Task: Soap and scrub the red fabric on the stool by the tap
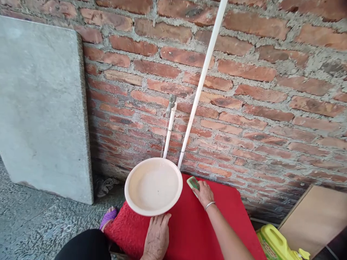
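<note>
A cream plastic basin (154,186) with clear water in it stands at the left back of a surface covered by red cloth (187,227). My left hand (157,234) lies with its fingers stretched toward me-facing rim of the basin, touching or just below it; I cannot tell which. In my right hand (205,195) is a small green scrub brush (193,183), bristles showing, held over the cloth to the right of the basin. A thin stream of water falls from a grey tap (171,104) into the basin.
White pipes (199,86) run up the brick wall (244,90) behind. A grey slab (43,108) leans at the left. On the right are a yellow jug (275,242) and a brown board (314,213). A purple sandal (108,217) shows on a foot at lower left.
</note>
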Demonstrator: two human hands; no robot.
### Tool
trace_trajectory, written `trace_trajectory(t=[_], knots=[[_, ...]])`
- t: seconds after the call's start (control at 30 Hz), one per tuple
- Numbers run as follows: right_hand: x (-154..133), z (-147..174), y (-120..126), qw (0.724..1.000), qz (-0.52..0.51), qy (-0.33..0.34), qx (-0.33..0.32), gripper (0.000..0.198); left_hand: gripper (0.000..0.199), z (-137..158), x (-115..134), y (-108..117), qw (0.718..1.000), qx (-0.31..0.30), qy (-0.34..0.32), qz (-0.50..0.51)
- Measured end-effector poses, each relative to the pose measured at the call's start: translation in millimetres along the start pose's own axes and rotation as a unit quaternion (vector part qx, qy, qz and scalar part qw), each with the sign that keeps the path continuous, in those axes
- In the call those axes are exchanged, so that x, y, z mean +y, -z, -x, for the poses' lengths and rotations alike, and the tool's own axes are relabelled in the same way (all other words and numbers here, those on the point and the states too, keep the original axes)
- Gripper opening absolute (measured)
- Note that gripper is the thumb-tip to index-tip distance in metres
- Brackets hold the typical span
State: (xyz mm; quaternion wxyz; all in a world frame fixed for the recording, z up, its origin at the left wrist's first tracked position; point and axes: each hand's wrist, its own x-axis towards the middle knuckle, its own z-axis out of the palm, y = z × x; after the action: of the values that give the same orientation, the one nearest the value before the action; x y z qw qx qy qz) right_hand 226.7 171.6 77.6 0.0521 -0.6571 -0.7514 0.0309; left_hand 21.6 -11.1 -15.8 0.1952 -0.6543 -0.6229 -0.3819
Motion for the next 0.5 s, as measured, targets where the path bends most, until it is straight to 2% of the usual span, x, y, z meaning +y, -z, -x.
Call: trace_trajectory(t=[0.13,0.3,0.4,0.5], knots=[[61,-4,18,0.995,0.026,-0.098,0.001,0.044,0.043,-5,2,6,1.000,-0.002,-0.002,0.006],[125,24,34,0.984,0.039,-0.176,-0.005,0.053,0.043,-12,10,12,1.000,-0.004,0.023,0.021],[154,42,28,0.980,0.035,-0.196,-0.001,0.055,0.043,-12,12,11,0.999,0.001,0.038,0.033],[180,57,11,0.982,0.017,-0.189,0.024,0.053,0.043,-9,13,8,0.998,0.014,0.047,0.034]])
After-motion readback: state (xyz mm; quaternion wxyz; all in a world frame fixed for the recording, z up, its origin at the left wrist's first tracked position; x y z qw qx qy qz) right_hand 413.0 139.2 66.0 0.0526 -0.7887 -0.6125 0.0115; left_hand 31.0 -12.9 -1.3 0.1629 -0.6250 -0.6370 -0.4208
